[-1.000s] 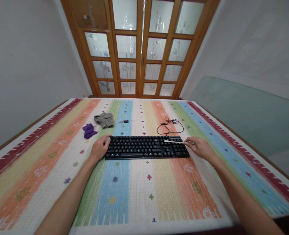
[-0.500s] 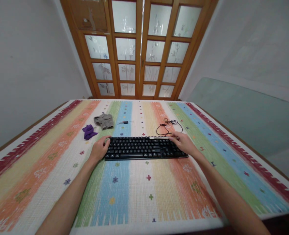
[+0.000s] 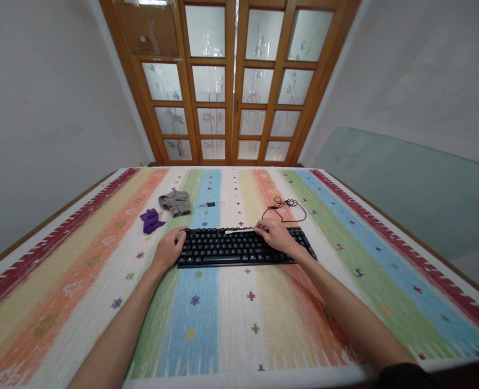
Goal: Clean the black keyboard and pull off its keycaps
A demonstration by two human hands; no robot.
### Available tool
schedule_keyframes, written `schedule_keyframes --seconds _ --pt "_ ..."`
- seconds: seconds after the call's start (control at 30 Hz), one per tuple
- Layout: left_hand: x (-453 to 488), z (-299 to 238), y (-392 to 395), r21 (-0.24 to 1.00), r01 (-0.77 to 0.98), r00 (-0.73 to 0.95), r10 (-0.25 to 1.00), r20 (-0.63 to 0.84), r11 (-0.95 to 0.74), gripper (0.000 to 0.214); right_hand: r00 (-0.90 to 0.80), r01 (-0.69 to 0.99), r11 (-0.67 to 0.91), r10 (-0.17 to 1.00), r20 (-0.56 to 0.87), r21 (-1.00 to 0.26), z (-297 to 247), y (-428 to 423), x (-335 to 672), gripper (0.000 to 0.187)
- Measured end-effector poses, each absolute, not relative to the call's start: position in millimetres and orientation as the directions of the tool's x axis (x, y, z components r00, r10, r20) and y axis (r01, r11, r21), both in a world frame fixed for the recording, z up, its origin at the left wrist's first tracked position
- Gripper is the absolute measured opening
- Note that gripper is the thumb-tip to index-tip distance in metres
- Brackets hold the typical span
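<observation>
A black keyboard (image 3: 219, 251) lies flat on the striped tablecloth in front of me. My left hand (image 3: 168, 248) grips its left end, the thumb near the upper corner and the fingers at the side. My right hand (image 3: 275, 235) is over the right-centre of the keyboard and covers some keys. Its fingers pinch a thin off-white stick (image 3: 239, 231), which points left along the top row of keys. Whether the stick's tip has bristles is too small to tell.
Beyond the keyboard lies its looped black cable (image 3: 282, 204). A purple cloth (image 3: 152, 220) and a crumpled grey cloth (image 3: 175, 202) are at the back left. Near them sits a small black object with thin, pale ends (image 3: 211, 205). The table (image 3: 247, 335) reaches toward wooden glass-paned doors (image 3: 231, 86).
My right hand has moved left along the keyboard's top edge with the off-white stick, uncovering the right end. My left hand stays on the left end. The view has shifted slightly.
</observation>
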State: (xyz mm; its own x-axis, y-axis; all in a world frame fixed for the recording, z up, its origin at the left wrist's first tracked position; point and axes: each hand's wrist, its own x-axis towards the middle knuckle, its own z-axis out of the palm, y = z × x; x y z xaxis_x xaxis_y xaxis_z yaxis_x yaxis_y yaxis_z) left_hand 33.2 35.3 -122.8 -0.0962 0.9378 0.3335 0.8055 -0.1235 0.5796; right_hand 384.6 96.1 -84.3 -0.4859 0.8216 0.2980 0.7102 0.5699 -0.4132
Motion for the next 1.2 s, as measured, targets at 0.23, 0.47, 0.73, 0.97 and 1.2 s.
schedule_keyframes --seconds 0.23,0.47,0.73,0.97,1.2 --pt "34.8 -121.0 34.5 0.572 0.812 -0.099 0.939 0.329 -0.115 0.044 -0.442 0.771 0.522 0.851 0.284 -0.364 -85.1 95.7 422.2 0.016" --pt "34.7 -121.0 34.1 0.567 0.816 -0.098 0.938 0.332 -0.116 0.044 -0.389 0.799 0.468 0.881 0.268 -0.379 -81.6 90.1 458.3 0.022" --pt "33.5 -121.6 35.0 0.575 0.809 -0.096 0.937 0.335 -0.123 0.043 -0.332 0.834 0.422 0.898 0.287 -0.355 -84.8 86.7 495.4 0.027" --pt "32.5 -123.9 36.0 0.58 0.805 -0.101 0.935 0.34 -0.123 0.044 -0.324 0.848 0.413 0.9 0.292 -0.331 -84.8 88.8 515.4 0.028" --pt "33.7 -121.7 35.3 0.586 0.801 -0.104 0.936 0.336 -0.121 0.043 -0.293 0.854 0.393 0.905 0.309 -0.341 -86.8 89.8 526.9 0.029"
